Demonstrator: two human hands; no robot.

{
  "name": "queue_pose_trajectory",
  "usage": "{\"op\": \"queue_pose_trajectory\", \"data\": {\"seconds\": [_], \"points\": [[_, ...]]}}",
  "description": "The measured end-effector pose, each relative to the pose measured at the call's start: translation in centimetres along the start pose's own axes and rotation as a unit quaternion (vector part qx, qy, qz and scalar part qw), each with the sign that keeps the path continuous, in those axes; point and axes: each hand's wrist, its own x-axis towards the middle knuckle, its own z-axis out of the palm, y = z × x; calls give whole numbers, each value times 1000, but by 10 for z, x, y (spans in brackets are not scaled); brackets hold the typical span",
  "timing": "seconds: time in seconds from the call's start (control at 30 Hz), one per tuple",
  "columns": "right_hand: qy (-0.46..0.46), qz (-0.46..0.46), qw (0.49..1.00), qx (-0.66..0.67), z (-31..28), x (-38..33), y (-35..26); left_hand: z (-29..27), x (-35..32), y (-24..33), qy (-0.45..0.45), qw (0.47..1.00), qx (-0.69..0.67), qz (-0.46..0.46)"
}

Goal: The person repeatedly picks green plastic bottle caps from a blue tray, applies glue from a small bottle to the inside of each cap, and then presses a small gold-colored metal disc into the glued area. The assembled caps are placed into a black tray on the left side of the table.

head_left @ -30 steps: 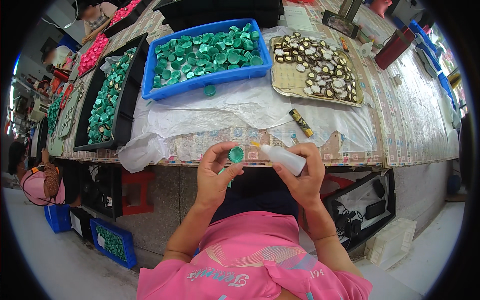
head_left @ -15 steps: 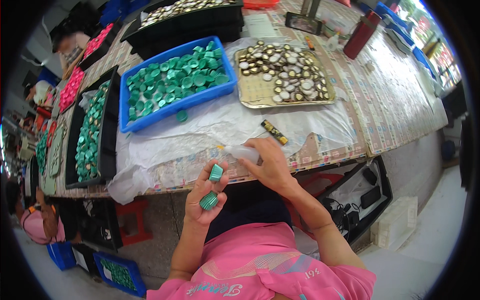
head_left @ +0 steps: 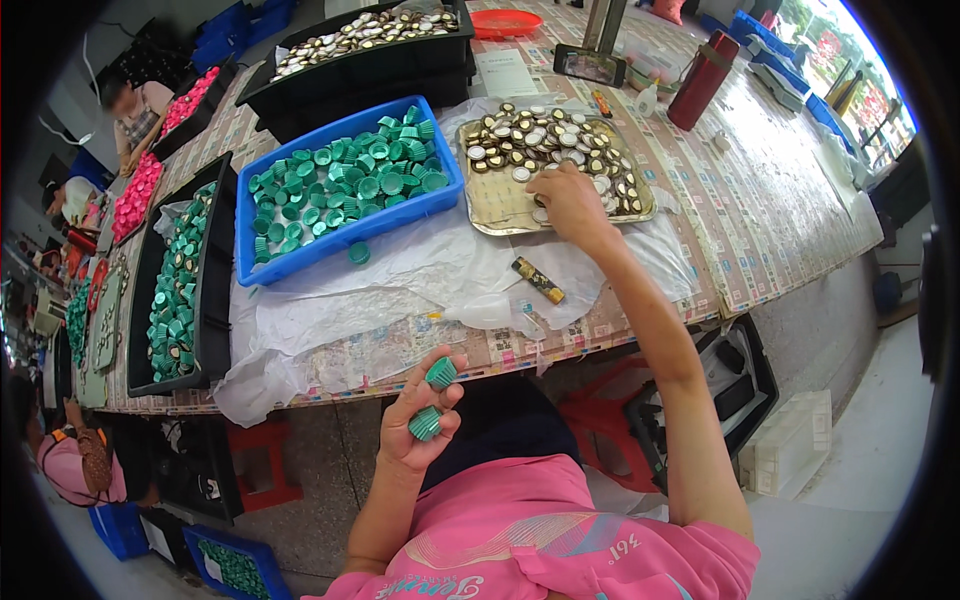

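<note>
With twelve o'clock pointing straight away from you, the black tray (head_left: 215, 275) of green cups with pale discs among them stands at ten o'clock from your left side, its long axis running from you toward the far side. Next comes the blue tray (head_left: 340, 238) of green pleated cups, near half past eleven, with one loose cup (head_left: 359, 253) just outside its front wall. Your left grip (head_left: 420, 402), palm up over the near edge of the tabletop (head_left: 780, 190), is closed on two cups: an upper cup (head_left: 441, 373) near the fingertips and a lower cup (head_left: 425, 423) further down the fingers. At one o'clock from it, the squeeze bottle (head_left: 485, 312) lies on its side, yellow nozzle toward nine. Beyond that, the black-and-gold cylinder (head_left: 538, 280) points from ten to four. Further out, also toward one o'clock, the metal tray (head_left: 495, 200) of discs (head_left: 520, 174) lies with its long axis roughly nine to three. Your right grip (head_left: 570, 198) is down among those discs, far nearer them than your left; its fingers are bent, but you can't tell whether they pinch one. From there, the two held cups lie well apart, toward seven o'clock.
</note>
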Motion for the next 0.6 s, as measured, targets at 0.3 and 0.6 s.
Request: {"op": "queue_pose_trajectory", "data": {"seconds": [0.3, 0.6], "points": [[-153, 53, 984, -80, -7, 24, 0, -2, -11, 3, 22, 1000, -5, 9], [2, 47, 981, 189, -22, 1, -29, 5, -7, -1, 45, 996, 73, 33]]}}
